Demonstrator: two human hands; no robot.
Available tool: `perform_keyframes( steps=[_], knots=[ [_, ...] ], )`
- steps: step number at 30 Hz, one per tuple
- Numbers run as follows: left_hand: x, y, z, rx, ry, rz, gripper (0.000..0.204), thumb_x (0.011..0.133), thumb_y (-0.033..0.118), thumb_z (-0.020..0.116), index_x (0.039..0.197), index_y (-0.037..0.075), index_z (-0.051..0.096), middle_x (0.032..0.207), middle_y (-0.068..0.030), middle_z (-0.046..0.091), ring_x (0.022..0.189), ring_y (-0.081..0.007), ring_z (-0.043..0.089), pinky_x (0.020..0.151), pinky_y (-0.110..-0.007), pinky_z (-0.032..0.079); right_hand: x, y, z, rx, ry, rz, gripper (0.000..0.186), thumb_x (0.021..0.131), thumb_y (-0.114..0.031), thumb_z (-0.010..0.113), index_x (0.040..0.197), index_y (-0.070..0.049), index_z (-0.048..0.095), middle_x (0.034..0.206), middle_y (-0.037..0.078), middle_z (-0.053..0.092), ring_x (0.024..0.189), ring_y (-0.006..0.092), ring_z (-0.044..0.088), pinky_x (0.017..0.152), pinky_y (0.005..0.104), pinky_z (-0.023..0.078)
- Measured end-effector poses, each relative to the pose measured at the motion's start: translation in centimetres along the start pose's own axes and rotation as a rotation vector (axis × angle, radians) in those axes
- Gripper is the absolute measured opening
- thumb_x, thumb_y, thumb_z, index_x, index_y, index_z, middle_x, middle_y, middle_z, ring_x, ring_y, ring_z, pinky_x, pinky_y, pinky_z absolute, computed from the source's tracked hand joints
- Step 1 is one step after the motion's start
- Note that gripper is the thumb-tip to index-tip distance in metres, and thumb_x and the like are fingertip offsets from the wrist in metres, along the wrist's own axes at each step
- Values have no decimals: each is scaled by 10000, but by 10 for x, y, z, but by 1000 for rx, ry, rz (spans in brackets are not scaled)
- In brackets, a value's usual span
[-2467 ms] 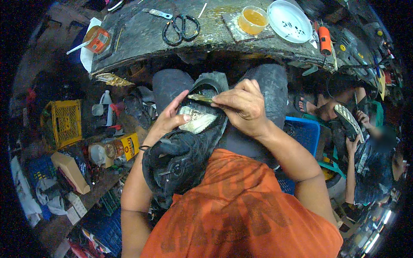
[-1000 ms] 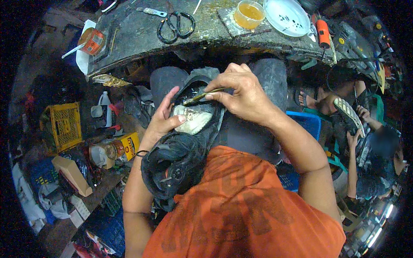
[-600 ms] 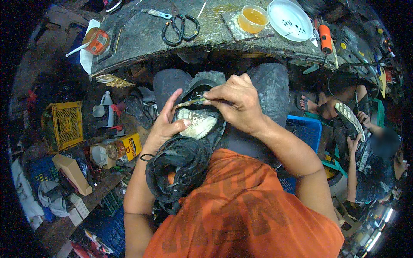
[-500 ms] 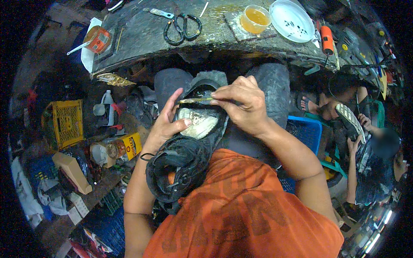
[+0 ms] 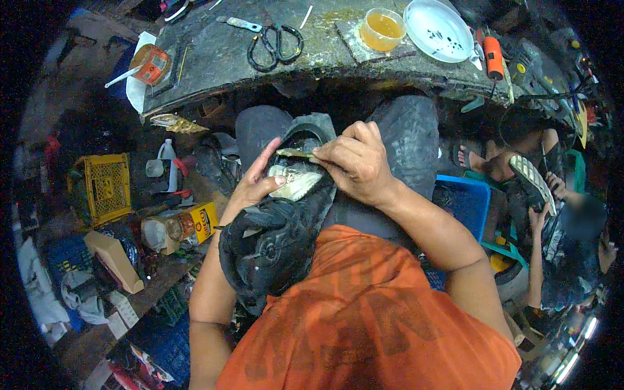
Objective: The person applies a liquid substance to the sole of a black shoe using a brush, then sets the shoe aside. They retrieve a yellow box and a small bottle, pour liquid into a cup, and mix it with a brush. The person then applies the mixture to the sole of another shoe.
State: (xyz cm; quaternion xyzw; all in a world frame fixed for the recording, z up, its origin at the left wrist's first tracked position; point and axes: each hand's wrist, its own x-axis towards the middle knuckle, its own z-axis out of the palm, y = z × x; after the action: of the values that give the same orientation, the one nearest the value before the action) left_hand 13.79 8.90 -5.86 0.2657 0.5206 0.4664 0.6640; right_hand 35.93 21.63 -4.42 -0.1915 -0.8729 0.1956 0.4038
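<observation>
Currently a black shoe (image 5: 276, 237) is held on the lap, sole side up, between the knees. The left hand (image 5: 255, 188) is laid against its side, fingers extended, thumb pressed on the pale exposed insole area (image 5: 296, 182). The right hand (image 5: 354, 166) is closed in a pinch on a thin brush-like tool (image 5: 292, 154), whose tip is set at the shoe's edge.

Risks judged: the tool could slip toward the left thumb, since the two lie just beside each other; the shoe could roll off the lap if the left hand's pressure eases.

Packages noted: a yellow carton (image 5: 198, 221) with a dark label low left, beside a yellow crate (image 5: 107, 185); a white plastic bottle (image 5: 168, 153) near them; an orange-lidded tin (image 5: 151, 64) on the workbench (image 5: 214, 58) at left; an amber-filled cup (image 5: 383, 29) beside a white plate (image 5: 437, 29); scissors (image 5: 276, 45) between.
</observation>
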Motion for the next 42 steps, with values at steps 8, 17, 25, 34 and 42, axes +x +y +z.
perform_keyframes(
  steps=[8, 17, 25, 34, 42],
  knots=[
    [4, 0, -2, -95, -55, -82, 750, 882, 69, 574, 1576, 49, 292, 1381, -155, 575, 1196, -229, 626, 1024, -324, 497, -10, 3, 1, -57, 70, -9, 252, 669, -94, 868, 875, -126, 727, 837, -32, 717, 736, 173, 553, 704, 353, 356],
    [5, -1, -6, -55, -51, -75, 748, 873, 52, 591, 1569, 45, 318, 1385, -144, 583, 1204, -209, 618, 1033, -319, 484, -11, -7, 0, -190, 138, -23, 150, 743, -172, 776, 879, -148, 718, 754, -46, 635, 741, 179, 537, 713, 387, 358],
    [-3, 8, 0, 78, 81, -51, 713, 884, 57, 654, 1545, 45, 386, 1388, -104, 577, 1184, -167, 600, 1022, -298, 468, -2, -24, -8, -121, -131, 35, 212, 705, -105, 795, 895, -123, 704, 801, -11, 614, 856, 208, 561, 805, 411, 344],
    [-7, 17, 10, 93, 148, -88, 716, 866, 45, 707, 1524, 44, 425, 1353, -94, 593, 1160, -148, 594, 1002, -281, 474, 50, 9, -50, -15, -608, -51, 187, 738, -98, 711, 913, -165, 706, 903, -9, 628, 947, 239, 560, 793, 400, 392],
    [-11, 13, -2, 263, 154, 38, 721, 872, 102, 692, 1529, 25, 404, 1376, -124, 578, 1208, -193, 579, 1065, -309, 429, 67, 7, -47, 62, -743, -16, 200, 717, -104, 782, 881, -118, 668, 864, 29, 590, 914, 258, 542, 787, 391, 381]
  ],
)
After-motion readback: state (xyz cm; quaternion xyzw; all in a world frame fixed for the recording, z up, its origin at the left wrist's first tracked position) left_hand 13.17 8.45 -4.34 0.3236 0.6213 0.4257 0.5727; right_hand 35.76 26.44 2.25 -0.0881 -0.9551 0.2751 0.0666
